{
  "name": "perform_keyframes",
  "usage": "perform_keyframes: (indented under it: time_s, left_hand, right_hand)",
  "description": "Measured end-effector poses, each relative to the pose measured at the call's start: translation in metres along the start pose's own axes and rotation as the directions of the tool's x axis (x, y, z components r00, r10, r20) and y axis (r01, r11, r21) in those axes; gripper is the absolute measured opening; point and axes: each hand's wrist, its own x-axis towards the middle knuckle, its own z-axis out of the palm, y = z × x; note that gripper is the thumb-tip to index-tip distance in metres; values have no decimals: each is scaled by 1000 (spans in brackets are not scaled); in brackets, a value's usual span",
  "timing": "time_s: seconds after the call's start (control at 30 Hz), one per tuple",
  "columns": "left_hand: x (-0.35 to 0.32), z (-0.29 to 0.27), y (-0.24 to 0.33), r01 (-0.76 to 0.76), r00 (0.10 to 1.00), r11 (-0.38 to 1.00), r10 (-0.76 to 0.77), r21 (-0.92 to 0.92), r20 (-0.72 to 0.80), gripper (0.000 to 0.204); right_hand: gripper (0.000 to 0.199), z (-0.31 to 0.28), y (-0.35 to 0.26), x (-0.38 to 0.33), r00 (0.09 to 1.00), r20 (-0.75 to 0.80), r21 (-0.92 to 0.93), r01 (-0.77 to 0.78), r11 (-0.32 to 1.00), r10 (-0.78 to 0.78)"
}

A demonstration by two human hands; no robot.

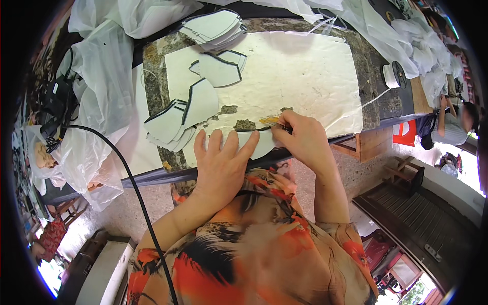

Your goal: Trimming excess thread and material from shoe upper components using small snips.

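My left hand (pixel 223 162) lies with its fingers spread on a white cut piece (pixel 262 145) with a dark upper edge, at the front edge of the work board. At the right end of that piece, my right hand (pixel 304 137) is closed in a pinch on a small tool with a yellowish end (pixel 269 121); its exact kind is hard to make out. Left of my hands is a fanned stack of white dark-edged pieces (pixel 173 122). Farther back lie a few loose pieces (pixel 219 70) and another stack (pixel 213 28).
The pale sheet (pixel 305 71) covers a worn, stained board (pixel 368 76). A spool (pixel 394 74) with a white strand stands at the right. Translucent plastic bags (pixel 104 71) crowd the left and back. A black cable (pixel 127 170) hangs at the left. Another person (pixel 455 124) is at the far right.
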Motion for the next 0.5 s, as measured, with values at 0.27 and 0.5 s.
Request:
perform_keyframes:
  time_s: [0.27, 0.5]
  left_hand:
    - [3, 9, 3, -59, 998, 992, 56, -113, -27, 56]
    - [12, -2, 8, -50, 998, 997, 52, -60, 39, 55]
  right_hand:
    - [21, -2, 5, 2, 998, 28, -60, 64, 996, -62]
    - [19, -8, 7, 2, 984, 27, -100, 180, 979, -178]
